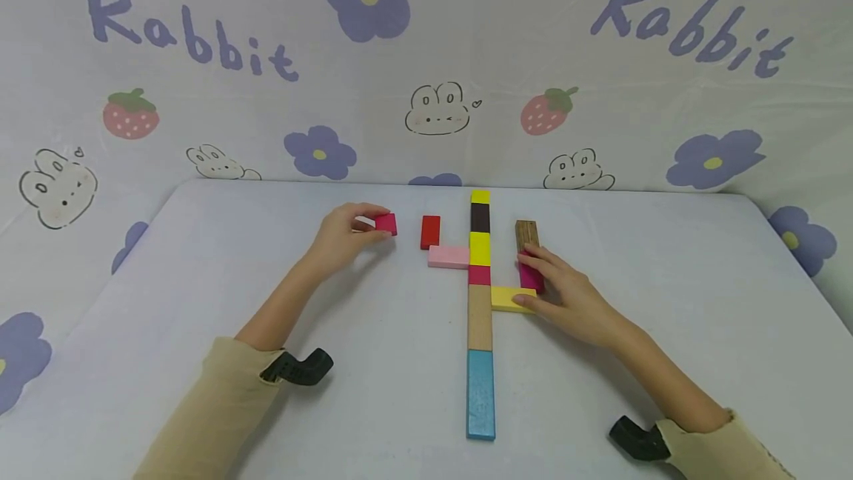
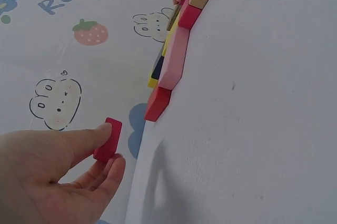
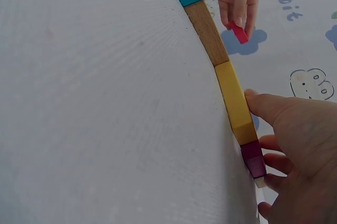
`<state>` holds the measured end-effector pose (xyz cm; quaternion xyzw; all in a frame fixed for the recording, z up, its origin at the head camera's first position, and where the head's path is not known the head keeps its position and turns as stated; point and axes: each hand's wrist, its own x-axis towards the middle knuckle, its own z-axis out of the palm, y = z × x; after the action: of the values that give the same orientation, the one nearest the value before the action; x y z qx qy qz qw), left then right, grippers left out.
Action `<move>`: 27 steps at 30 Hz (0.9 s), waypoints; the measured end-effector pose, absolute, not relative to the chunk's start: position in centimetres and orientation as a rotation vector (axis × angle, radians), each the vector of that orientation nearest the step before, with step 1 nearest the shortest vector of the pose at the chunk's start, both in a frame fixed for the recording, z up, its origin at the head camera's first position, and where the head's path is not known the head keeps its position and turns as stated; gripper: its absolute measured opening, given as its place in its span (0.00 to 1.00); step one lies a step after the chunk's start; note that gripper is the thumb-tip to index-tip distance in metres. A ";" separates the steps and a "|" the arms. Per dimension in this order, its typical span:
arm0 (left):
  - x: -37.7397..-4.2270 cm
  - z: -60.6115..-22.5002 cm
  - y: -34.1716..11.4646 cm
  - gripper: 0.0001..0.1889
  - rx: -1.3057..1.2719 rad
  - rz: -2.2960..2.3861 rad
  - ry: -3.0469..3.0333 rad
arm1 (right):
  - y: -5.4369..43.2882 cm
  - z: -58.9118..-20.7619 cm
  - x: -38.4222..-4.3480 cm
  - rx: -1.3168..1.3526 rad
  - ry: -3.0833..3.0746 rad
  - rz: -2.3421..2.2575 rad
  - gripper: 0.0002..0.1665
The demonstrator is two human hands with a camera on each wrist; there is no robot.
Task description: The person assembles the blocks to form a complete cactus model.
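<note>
My left hand [image 1: 346, 235] pinches a small crimson block [image 1: 386, 224] between thumb and fingers, held left of a red block [image 1: 430, 232]; the left wrist view shows the same grip. A pink block [image 1: 449, 257] lies between the red block and a long column of blocks. My right hand [image 1: 573, 298] rests at the column's right side. Its thumb touches a light yellow block [image 1: 504, 298], and its fingers lie along a magenta block [image 1: 531, 272], partly covering it. A dark wood-grain block [image 1: 526, 231] adjoins the magenta block's far end.
Down the table's middle, the column includes a blue block [image 1: 480, 395], a tan wooden block [image 1: 480, 317], a crimson block [image 1: 479, 275], yellow blocks [image 1: 480, 249] and a dark brown block [image 1: 480, 218]. Behind the white table [image 1: 373, 391] stands a patterned cloth [image 1: 480, 58].
</note>
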<state>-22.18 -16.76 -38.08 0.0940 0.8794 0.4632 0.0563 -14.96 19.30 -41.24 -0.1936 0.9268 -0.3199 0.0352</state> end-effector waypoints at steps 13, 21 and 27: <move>-24.6 -38.1 -15.5 0.24 0.239 1.403 2.641 | 19.4 -41.1 -15.0 -0.601 2.845 -0.988 0.41; -25.6 -37.9 -14.4 0.23 0.242 1.401 2.642 | 19.4 -41.2 -15.1 -0.607 2.844 -0.990 0.41; -26.3 -37.9 -13.6 0.23 0.292 1.407 2.636 | 19.4 -41.1 -15.0 -0.603 2.841 -0.990 0.41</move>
<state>-26.28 -13.56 -37.87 0.0970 0.8759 0.4675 0.0696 -15.01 19.38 -41.12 -0.1964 0.9253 -0.3223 0.0367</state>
